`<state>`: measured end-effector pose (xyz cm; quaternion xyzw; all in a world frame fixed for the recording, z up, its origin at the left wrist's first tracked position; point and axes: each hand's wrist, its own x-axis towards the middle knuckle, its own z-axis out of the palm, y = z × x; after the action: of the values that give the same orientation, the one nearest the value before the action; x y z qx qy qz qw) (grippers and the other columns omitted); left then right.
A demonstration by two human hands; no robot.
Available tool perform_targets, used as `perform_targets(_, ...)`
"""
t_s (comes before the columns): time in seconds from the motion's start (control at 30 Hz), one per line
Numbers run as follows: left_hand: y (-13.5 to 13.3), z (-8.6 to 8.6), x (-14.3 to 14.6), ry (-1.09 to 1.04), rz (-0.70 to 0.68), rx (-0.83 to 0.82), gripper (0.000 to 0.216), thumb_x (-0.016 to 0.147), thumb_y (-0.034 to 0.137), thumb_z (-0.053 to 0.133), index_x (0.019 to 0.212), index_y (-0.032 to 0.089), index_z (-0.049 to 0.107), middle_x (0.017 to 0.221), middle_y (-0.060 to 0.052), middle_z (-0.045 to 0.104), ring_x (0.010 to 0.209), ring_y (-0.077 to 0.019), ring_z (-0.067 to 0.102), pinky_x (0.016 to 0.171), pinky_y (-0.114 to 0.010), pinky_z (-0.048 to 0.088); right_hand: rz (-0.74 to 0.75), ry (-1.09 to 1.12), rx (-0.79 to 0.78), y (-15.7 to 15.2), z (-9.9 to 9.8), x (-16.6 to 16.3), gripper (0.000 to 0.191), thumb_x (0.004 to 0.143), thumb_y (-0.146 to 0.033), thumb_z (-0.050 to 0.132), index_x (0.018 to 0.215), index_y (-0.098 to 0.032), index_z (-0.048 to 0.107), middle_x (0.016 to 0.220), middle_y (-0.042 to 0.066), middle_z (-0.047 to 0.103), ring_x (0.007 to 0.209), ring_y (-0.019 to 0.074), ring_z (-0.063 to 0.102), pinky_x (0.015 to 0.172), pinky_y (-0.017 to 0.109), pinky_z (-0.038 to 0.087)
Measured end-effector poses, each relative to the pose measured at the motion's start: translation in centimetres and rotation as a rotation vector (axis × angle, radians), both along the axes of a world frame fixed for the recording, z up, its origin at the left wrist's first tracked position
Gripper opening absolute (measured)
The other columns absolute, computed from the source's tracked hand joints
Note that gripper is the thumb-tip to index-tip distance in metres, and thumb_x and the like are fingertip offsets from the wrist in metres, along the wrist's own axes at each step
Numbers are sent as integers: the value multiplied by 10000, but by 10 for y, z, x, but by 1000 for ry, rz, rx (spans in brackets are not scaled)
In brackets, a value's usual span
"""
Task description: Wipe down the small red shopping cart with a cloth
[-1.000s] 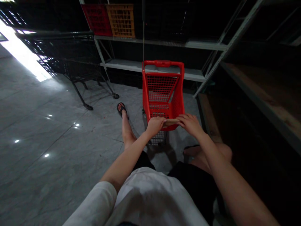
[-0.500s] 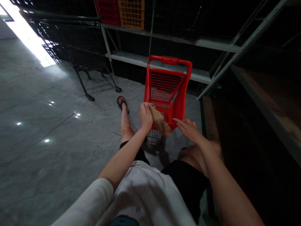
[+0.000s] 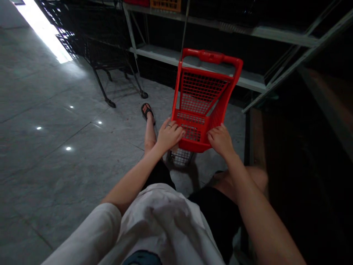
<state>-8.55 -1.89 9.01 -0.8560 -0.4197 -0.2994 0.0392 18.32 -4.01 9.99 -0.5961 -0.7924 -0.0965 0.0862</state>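
Note:
A small red plastic shopping cart (image 3: 205,127) with grid walls stands between my legs, its handle on the far side. My left hand (image 3: 171,135) lies over the near left edge of its basket, fingers curled inward. Below that palm a bit of brown cloth (image 3: 175,148) shows; most of it is hidden. On the near right edge, my right hand (image 3: 220,139) is closed round the rim, with no cloth visible there. A grey wire rack (image 3: 180,157) shows beneath the basket.
Behind the cart runs a metal shelf (image 3: 160,55) with a yellow crate (image 3: 165,4) on its upper level. A dark cart on wheels (image 3: 110,66) stands at the left. A wooden ledge (image 3: 255,136) lies to the right. Grey tiles (image 3: 68,176) cover the floor.
Both hands have come down onto the red cart's near edges. The brown cloth, held up before, is now mostly hidden below my left hand. The view has tilted down.

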Motion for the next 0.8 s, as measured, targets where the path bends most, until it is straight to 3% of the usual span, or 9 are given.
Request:
perform_targets(0.07,4,-3,-16,-1,59,43,249,1067,317,496,935,226,687,1044,-71,781,1249,-235,677,1276,-495,352,-17,54,31,-1,-3,-7,370,998,-247,430,901,-187,783,883,70,764,938,251,580,1247,521,301)
perform_targets(0.13,2,-9,-9,-18,135,27,266,1074,294,478,905,216,667,952,-63,777,1110,-226,726,1247,-475,389,-37,110,54,-1,-6,-17,369,998,-255,431,846,-199,762,832,64,741,898,242,557,1233,529,301)
perform_targets(0.23,-14,-20,34,-37,226,-9,294,1084,312,457,882,211,645,804,-39,741,830,-206,731,1078,-417,512,-59,186,69,-1,-10,-29,383,1004,-261,414,790,-209,727,791,63,710,865,231,542,1220,522,301)
perform_targets(0.3,-28,-25,70,-48,198,6,285,1086,342,458,915,215,647,800,-31,737,803,-205,724,974,-380,545,-62,233,72,-1,-12,-30,388,1008,-258,394,802,-214,720,807,66,713,875,235,547,1213,520,309)
perform_targets(0.43,-43,-26,106,-48,87,96,292,1092,381,456,997,206,670,837,-27,746,815,-185,722,1034,-363,528,-36,292,68,-4,-12,-17,392,1014,-259,367,906,-222,742,892,65,744,925,249,570,1212,539,323)
perform_targets(0.5,-38,-23,94,0,-15,156,309,1092,384,452,975,216,683,809,-13,738,825,-173,722,1131,-376,490,-1,301,55,-6,-10,-8,389,1015,-258,369,968,-220,754,933,66,755,958,250,590,1230,545,311)
perform_targets(0.6,-14,-17,48,68,-113,185,320,1085,334,440,928,230,699,833,-3,756,926,-165,729,1245,-400,415,52,320,33,-7,-7,3,383,1017,-248,382,1026,-211,763,981,73,763,1017,247,624,1255,543,293)
perform_targets(0.73,22,-12,-12,83,-216,104,287,1072,320,455,969,237,710,1044,-12,794,1184,-174,693,1277,-446,390,68,316,15,-3,-4,10,384,1013,-232,394,1038,-185,774,1019,95,770,1060,249,650,1265,540,293)
perform_targets(0.8,32,-14,-21,42,-173,72,322,1080,313,427,943,226,705,1001,-23,789,1111,-179,709,1249,-463,421,44,257,-4,-1,0,5,391,1009,-212,393,1064,-175,778,1051,103,777,1088,255,653,1272,540,285)
